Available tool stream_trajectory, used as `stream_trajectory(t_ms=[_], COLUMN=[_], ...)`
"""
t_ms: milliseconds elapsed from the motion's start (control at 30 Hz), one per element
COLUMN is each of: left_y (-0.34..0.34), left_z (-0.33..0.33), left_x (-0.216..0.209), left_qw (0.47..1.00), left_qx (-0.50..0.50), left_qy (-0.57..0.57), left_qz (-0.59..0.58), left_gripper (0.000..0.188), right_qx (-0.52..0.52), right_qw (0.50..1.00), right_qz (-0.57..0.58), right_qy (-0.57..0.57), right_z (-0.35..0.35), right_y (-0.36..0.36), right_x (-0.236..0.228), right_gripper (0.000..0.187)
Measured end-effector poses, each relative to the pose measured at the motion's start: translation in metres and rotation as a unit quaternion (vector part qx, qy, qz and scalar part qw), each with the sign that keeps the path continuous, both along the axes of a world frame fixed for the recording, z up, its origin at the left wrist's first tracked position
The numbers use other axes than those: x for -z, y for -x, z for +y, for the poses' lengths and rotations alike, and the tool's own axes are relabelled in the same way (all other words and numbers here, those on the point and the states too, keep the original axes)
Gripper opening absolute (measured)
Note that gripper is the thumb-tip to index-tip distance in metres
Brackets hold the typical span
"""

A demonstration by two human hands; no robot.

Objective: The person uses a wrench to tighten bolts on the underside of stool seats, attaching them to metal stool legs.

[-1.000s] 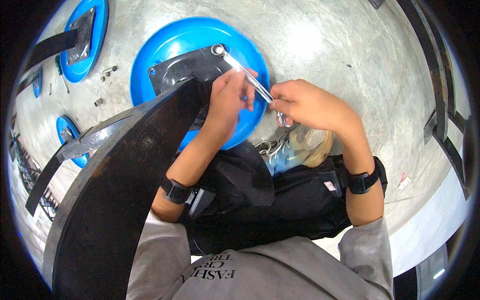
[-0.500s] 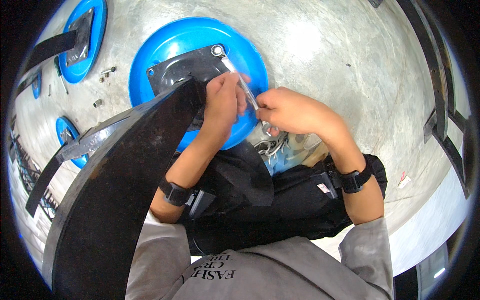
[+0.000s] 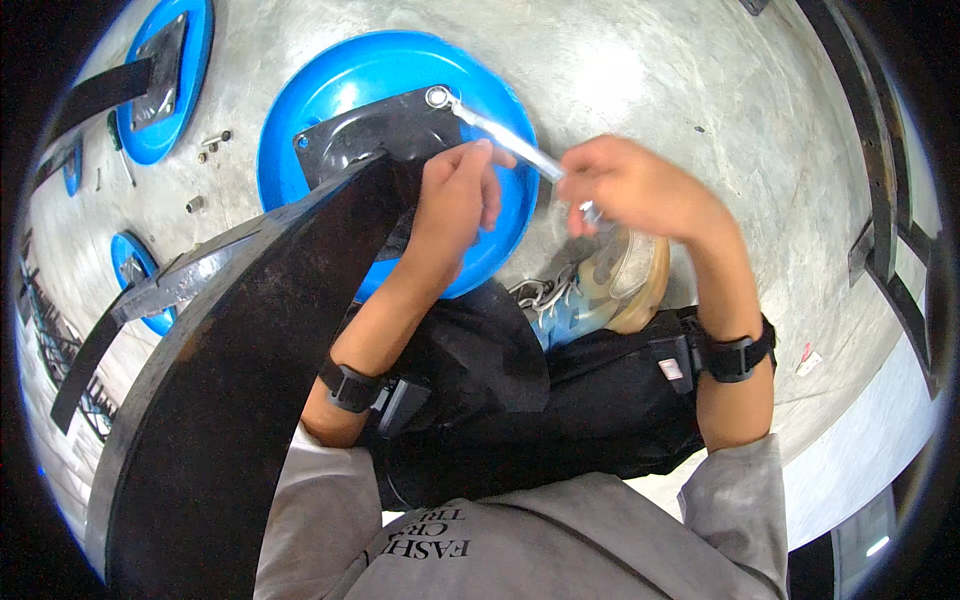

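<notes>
A silver wrench (image 3: 520, 148) has its ring end over a bolt (image 3: 437, 97) at the corner of a black metal plate (image 3: 345, 140). That plate lies on a round blue disc (image 3: 400, 55). My right hand (image 3: 625, 185), slightly blurred, is closed round the wrench's other end, right of the disc. My left hand (image 3: 458, 195) hovers over the plate's right side, below the wrench. Its fingers are loosely bent and somewhat apart, the forefinger near the wrench shaft, and no object shows in them.
A large curved black metal piece (image 3: 220, 370) rises from the plate, left of my left arm. More blue discs (image 3: 195, 80) stand at the left. A screwdriver (image 3: 121, 150) and small metal parts (image 3: 194, 204) lie on the concrete floor (image 3: 640, 60). My shoe (image 3: 600, 290) is below the right hand.
My right hand has swung the wrench's free end up and to the right, pivoting about the bolt. The left hand has stayed almost in place while the shaft moved away from it.
</notes>
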State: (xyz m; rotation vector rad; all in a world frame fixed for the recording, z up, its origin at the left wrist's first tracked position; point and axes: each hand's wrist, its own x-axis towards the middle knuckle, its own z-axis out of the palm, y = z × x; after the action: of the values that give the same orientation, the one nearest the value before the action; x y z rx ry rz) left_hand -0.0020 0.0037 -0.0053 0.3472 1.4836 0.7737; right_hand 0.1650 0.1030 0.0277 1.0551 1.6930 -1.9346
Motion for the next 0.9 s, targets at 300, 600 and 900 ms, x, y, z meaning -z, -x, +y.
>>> stream_trajectory(t_ms=[300,600,900], left_y=[-0.002,-0.006,-0.005], left_z=[0.007,0.012,0.003], left_x=[-0.01,-0.016,-0.003], left_qw=[0.997,0.989,0.988], left_qx=[-0.008,-0.048,-0.113], left_qy=[-0.02,-0.091,-0.094], left_qz=[-0.079,-0.106,-0.053], left_gripper=[0.037,0.037,0.032], right_qx=[0.327,0.299,-0.055], right_qw=[0.912,0.923,0.993], right_qz=[0.155,0.196,0.067], right_qy=[-0.192,-0.139,0.081], right_z=[0.027,0.031,-0.006], right_y=[-0.002,-0.01,0.01], right_x=[-0.006,-0.027,-0.002], right_gripper=[0.02,0.022,0.014])
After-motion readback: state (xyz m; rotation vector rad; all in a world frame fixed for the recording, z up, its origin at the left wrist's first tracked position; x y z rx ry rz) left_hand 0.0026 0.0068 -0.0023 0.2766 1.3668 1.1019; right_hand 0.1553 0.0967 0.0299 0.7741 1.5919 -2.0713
